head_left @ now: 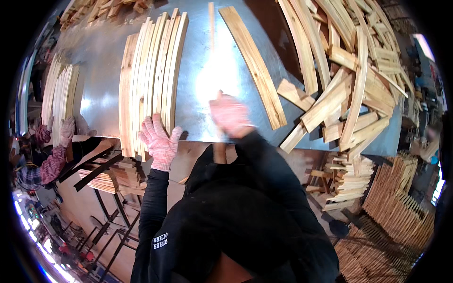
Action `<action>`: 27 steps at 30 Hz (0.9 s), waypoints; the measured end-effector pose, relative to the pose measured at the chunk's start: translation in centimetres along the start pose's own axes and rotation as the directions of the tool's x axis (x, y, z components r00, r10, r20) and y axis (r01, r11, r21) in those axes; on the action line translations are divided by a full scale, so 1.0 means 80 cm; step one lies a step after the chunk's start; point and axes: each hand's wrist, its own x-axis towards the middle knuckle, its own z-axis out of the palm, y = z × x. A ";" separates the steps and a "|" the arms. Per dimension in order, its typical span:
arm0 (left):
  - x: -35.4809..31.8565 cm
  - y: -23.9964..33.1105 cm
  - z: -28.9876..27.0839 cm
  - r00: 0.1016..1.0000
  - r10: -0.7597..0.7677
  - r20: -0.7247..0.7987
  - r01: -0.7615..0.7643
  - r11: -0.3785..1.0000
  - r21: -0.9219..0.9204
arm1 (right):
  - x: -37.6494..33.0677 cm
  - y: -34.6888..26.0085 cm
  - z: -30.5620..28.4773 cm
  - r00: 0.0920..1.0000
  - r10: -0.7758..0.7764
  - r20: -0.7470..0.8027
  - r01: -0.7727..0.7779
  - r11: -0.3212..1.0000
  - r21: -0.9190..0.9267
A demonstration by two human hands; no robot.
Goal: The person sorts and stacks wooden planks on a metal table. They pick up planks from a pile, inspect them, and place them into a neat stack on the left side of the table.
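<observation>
My left hand [159, 141], in a pale pinkish work glove, lies with its fingers outstretched on the near ends of a row of wooden slats [153, 70]. These slats stand side by side on the metal table. My right hand [231, 115], gloved too and blurred by motion, is closed around a narrow wooden slat [219, 153]. That slat's near end juts past the table edge toward my body; glare washes out its middle. To the right of this hand, a single curved board [255, 63] lies flat, apart from the others.
A jumbled heap of wooden pieces [354, 85] covers the table's right side. Stacked slats [396, 188] stand below at the right. On the left, a co-worker's gloved hands [67, 129] touch another row of slats [61, 89]. More wood [111, 9] lies at the far edge.
</observation>
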 end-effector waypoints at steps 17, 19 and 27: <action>0.053 0.118 -0.083 0.636 0.758 -0.143 -0.771 0.631 -0.087 | -0.130 0.082 -0.011 0.959 0.238 -0.155 -0.233 0.971 0.050; 0.064 0.173 -0.100 0.427 0.902 -0.067 -0.904 0.423 -0.060 | -0.193 0.091 -0.037 0.981 0.144 -0.130 -0.172 0.957 -0.232; -0.031 0.437 -0.111 0.393 0.884 0.252 -0.618 0.457 -0.640 | -0.430 0.209 -0.169 0.261 -0.300 -0.918 -0.200 0.913 -0.355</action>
